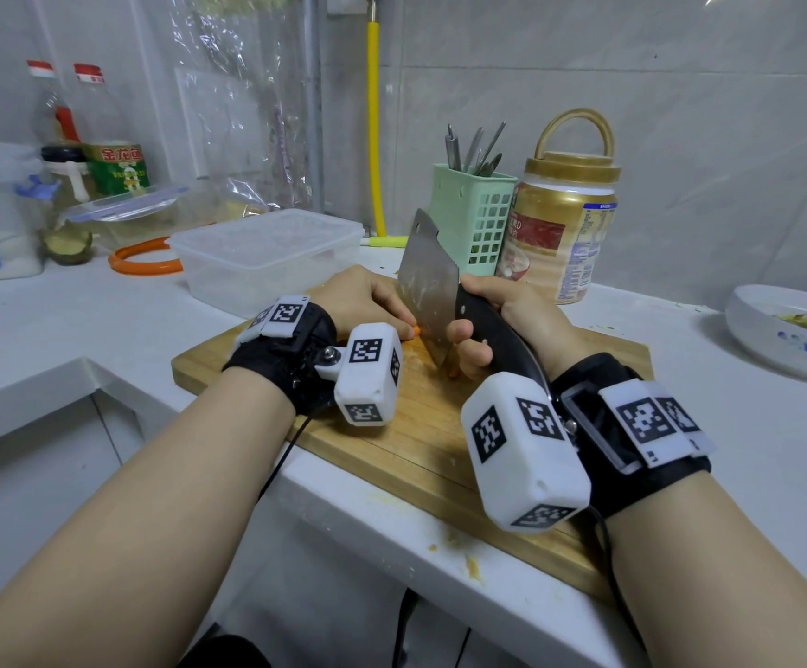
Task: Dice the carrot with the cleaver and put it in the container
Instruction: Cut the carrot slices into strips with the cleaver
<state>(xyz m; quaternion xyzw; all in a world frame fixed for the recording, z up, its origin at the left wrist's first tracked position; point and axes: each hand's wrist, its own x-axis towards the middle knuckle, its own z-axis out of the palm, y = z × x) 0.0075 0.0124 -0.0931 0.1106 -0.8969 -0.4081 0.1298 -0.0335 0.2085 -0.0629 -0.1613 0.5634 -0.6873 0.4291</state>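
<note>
The cutting step looks to be in hand, with nothing yet moved to the container (266,255), which sits lidless on the desk (54,325) just behind the board's (392,426) far-left corner; whether it holds anything cannot be told. The left hand (358,301) lies curled over the carrot (417,331), fingers bent down onto it, pinning it to the board. Only a small orange tip shows between those fingers and the blade, so its cut state is hidden. The cleaver (428,286) stands edge-down on the board beside that tip. The right hand (498,320) has its grip wrapped tight round the dark handle. Next, I judge, another chop, with the left fingertips kept clear of the blade.
</note>
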